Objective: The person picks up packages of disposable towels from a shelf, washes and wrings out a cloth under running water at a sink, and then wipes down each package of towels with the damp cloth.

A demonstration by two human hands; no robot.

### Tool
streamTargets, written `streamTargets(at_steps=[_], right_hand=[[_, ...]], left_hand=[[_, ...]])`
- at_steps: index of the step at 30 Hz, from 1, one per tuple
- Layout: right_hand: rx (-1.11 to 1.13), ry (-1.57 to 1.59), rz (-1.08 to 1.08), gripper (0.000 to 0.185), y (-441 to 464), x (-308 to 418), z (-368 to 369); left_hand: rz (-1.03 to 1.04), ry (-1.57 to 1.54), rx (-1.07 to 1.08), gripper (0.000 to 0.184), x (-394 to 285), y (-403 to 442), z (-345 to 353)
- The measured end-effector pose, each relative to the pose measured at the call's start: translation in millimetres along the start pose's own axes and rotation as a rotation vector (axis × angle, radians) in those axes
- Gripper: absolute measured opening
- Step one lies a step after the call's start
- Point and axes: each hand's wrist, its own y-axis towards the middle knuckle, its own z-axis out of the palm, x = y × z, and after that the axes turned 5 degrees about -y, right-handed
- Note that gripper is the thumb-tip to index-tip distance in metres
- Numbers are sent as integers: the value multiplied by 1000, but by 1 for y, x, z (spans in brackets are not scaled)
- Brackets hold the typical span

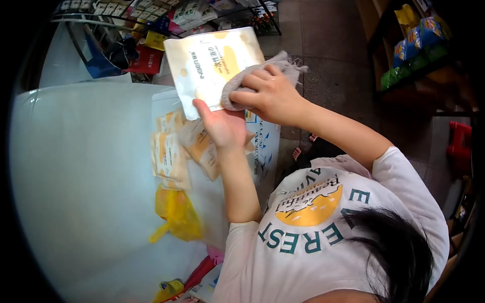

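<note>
My left hand grips a white and yellow printed packet by its near edge, with the thumb on top and the other fingers hidden beneath. A grey cloth with a frayed end is bunched under my right hand, whose curled fingers press it onto the packet's face near the lower right corner. Below my left forearm, smaller packets of similar print lie in a loose pile on the white surface. Another packet there is partly covered by my left arm.
A yellow plastic bag sits on the white surface close to the pile. Racks of goods stand at the far side. At right, a shelf holds blue snack bags, and a red stool-like object is below it.
</note>
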Motion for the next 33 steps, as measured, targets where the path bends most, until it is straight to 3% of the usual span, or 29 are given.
streamTargets(at_steps=[9,14,17,19,23,26,27,28,29,31,33], right_hand=[[252,-168,85,18,-51,-43,6],[375,-216,429,23,-84,-98,3],[236,-178,732,27,-87,-126,-23],[84,-108,773,30,-82,-139,-33],[-199,207,576,36,-34,-90,-38],[-114,242,264,43,20,-4,-29],[-87,134,186,45,21,9,0],[-77,24,201,46,17,22,13],[-63,26,182,51,11,20,10],[-23,2,130,57,-8,13,4],[56,-2,105,58,-28,-3,-5]], left_hand=[[34,-24,62,58,-7,1,-6],[-16,-92,18,56,-19,-2,-12],[-27,-88,11,56,-15,2,-13],[-41,-100,23,57,-18,2,-17],[-81,-117,59,59,-18,4,-20],[-131,-87,55,61,-12,1,-19],[-198,-17,-101,61,-12,-8,-3],[-115,2,-97,60,-8,-10,5],[-29,19,-90,59,-5,-10,12],[-141,-183,-64,59,-6,-12,2],[-93,-43,-27,64,-1,-10,2]])
